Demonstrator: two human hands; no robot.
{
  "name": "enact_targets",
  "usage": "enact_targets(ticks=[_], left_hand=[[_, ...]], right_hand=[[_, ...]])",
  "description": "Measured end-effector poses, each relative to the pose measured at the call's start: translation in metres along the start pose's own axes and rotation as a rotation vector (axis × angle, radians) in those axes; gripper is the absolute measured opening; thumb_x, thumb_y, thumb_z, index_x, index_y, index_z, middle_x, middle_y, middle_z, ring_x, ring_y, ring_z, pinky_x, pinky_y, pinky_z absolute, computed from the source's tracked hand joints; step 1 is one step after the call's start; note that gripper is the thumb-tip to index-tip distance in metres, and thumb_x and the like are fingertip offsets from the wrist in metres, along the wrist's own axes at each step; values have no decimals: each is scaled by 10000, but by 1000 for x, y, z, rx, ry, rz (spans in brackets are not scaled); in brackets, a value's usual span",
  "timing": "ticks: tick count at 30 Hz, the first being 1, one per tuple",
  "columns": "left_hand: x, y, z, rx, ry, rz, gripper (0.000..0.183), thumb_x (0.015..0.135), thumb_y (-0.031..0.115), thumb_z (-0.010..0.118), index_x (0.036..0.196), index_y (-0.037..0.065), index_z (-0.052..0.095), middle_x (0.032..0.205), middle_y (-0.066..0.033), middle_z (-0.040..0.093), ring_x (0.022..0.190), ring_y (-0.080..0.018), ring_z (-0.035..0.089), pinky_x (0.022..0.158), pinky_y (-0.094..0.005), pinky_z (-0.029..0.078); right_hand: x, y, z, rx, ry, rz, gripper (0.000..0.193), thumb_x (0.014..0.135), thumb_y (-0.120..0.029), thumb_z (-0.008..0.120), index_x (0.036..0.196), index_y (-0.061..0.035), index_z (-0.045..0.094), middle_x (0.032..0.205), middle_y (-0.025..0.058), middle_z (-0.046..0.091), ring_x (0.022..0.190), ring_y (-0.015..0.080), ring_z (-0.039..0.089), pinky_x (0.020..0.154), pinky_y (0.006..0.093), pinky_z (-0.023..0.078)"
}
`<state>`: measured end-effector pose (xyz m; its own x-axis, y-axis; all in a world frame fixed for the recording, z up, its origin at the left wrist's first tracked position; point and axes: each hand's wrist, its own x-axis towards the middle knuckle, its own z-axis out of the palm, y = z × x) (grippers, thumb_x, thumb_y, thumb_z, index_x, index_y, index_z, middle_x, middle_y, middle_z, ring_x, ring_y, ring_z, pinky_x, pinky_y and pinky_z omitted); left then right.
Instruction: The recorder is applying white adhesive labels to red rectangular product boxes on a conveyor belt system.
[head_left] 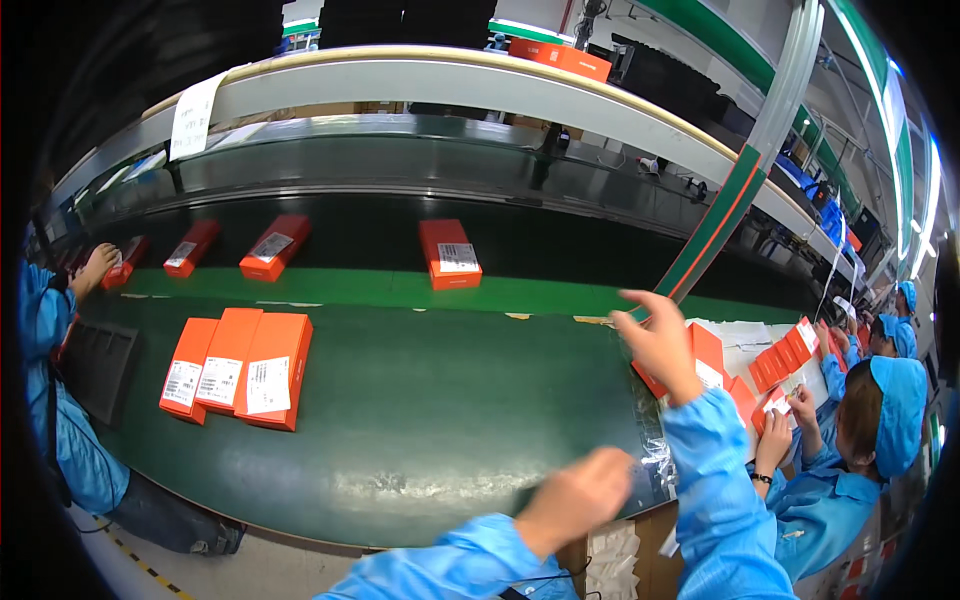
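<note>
My right hand (660,345) is raised over the right end of the green work table (420,400), thumb and fingers apart with nothing between them. Just beyond it lie orange boxes (707,350) with white labels, partly covered by the hand. My left hand (580,495) hovers above the near edge of the table, smeared by motion. Its fingers seem curled, but I cannot make out whether they hold anything. Off to the left, three orange boxes (225,365) with white labels lie side by side, slightly overlapping.
Separate orange boxes (450,255) lie along the dark conveyor belt (570,240) behind the table. A co-worker's hand (95,268) touches one at far left, beside a black tray (98,365). At right, a co-worker (840,480) handles an orange box. A metal post (740,190) rises behind my right hand.
</note>
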<state>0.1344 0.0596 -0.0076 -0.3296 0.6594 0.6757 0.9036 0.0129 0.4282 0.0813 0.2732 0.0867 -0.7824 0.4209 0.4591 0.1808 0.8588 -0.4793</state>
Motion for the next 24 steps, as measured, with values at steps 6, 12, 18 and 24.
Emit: enact_targets(ticks=[6, 12, 18, 24], left_hand=[[-1, -135, -132, 251, 593, -70, 138, 761, -68, 615, 880, -1, 633, 789, -139, 639, 659, -293, 633, 579, -350, 523], [-16, -168, -142, -4, 767, -467, 133, 844, -30, 600, 974, -8, 620, 791, -69, 614, 627, -110, 583, 494, -238, 443], [-20, -155, -148, -132, 700, -548, 114, 867, -14, 601, 981, -9, 607, 797, -38, 606, 641, -80, 550, 545, -216, 440], [-10, -138, -103, -234, 613, -502, 99, 893, -11, 582, 991, -9, 594, 807, -34, 602, 659, -70, 549, 557, -214, 443]], right_hand=[[73, -78, 167, 42, -165, 3, 768, 767, -540, 709, 1358, -93, 507, 1308, 299, 486, 1206, 454, 491, 1039, 476, 404], [97, -75, 252, -234, 2, 132, 536, 757, -469, 636, 1130, -84, 668, 1105, 264, 519, 1017, 406, 544, 881, 469, 471], [-17, -103, 161, 19, 75, 2, 569, 775, -404, 719, 1251, -103, 636, 1139, 233, 549, 1063, 395, 537, 876, 449, 491], [-149, -85, 101, -27, -84, -46, 673, 750, -376, 790, 1312, -80, 567, 1213, 219, 513, 1116, 371, 502, 959, 458, 429]])
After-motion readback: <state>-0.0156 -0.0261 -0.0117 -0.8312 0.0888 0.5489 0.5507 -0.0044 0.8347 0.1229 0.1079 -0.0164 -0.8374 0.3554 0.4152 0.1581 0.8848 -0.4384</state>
